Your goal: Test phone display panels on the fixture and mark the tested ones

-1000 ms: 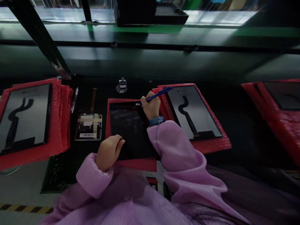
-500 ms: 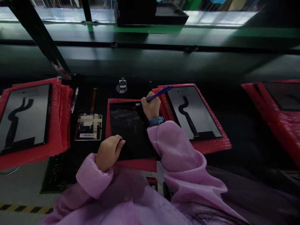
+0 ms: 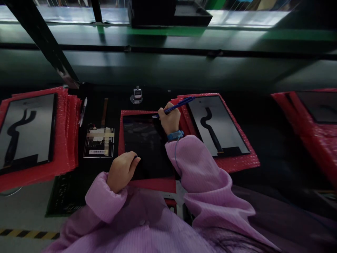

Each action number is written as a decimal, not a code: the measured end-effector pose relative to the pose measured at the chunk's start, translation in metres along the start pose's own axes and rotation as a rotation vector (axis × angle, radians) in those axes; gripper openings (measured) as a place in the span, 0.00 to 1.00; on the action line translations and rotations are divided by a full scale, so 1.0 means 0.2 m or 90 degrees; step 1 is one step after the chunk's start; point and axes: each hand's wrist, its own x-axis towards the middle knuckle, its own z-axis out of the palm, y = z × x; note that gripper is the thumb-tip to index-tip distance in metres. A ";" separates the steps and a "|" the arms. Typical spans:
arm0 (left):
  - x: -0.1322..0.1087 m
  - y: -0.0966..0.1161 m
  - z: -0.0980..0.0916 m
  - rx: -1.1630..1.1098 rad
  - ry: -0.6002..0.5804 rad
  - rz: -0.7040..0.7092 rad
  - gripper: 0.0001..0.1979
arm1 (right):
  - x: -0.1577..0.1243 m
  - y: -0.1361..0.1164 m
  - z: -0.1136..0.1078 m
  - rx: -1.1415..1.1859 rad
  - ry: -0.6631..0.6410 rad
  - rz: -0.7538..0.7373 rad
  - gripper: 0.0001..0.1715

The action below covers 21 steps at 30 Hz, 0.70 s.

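Note:
A dark display panel point(image 3: 147, 151) lies face up on a red bubble-wrap sheet point(image 3: 154, 185) in front of me. In my right hand point(image 3: 170, 121) is a blue pen point(image 3: 181, 103), its tip at a small white label point(image 3: 154, 116) on the panel's top edge. A blue wrist strap point(image 3: 175, 135) with a thin cord circles that wrist. My left hand point(image 3: 122, 170) rests on the panel's lower left part with fingers curled in; a small dark spot shows by the fingertip, and what it grips, if anything, is unclear.
Stacked panels on red bubble wrap stand at left point(image 3: 28, 130), near right point(image 3: 221, 126) and far right point(image 3: 316, 109). A small circuit unit with a ribbon cable point(image 3: 99, 142), a white pen point(image 3: 83, 111) and a metal tally counter point(image 3: 137, 95) lie on the black tabletop.
The view has shifted very slightly. Both hands, the blue pen and the panel keep practically the same places.

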 end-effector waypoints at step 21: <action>0.00 0.00 0.00 -0.007 -0.005 -0.012 0.25 | 0.01 0.02 0.00 -0.021 0.028 -0.017 0.20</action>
